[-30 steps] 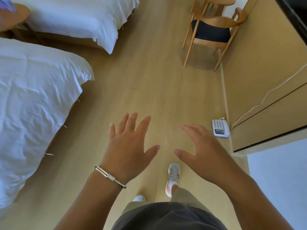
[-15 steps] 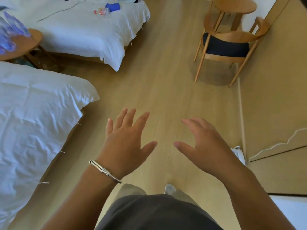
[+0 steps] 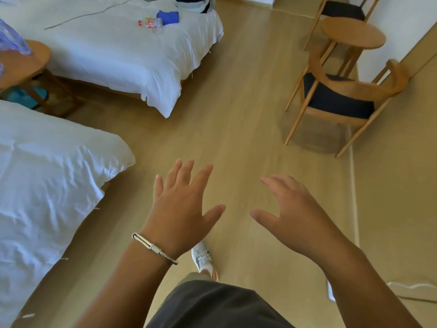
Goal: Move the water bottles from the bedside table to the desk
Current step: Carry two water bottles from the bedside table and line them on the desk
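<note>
Clear bluish water bottles (image 3: 10,40) stand on the round wooden bedside table (image 3: 26,65) at the far left edge, between the two beds; they are blurred and partly cut off. My left hand (image 3: 181,209), with a silver bracelet on the wrist, is held out over the floor with fingers spread and nothing in it. My right hand (image 3: 298,214) hovers beside it, palm down, fingers apart and empty. Both hands are far from the bottles. No desk top is in view.
Two white beds: the near bed (image 3: 47,185) at left, the far bed (image 3: 118,50) with small items on it. A wooden chair (image 3: 343,95) and a small round table (image 3: 352,35) stand at right. A wooden cabinet wall (image 3: 402,185) runs along the right.
The view has swung forward and to the left as I walk; the bedside table and the far bed have come further into view. Both hands stay open and empty in front of me.
</note>
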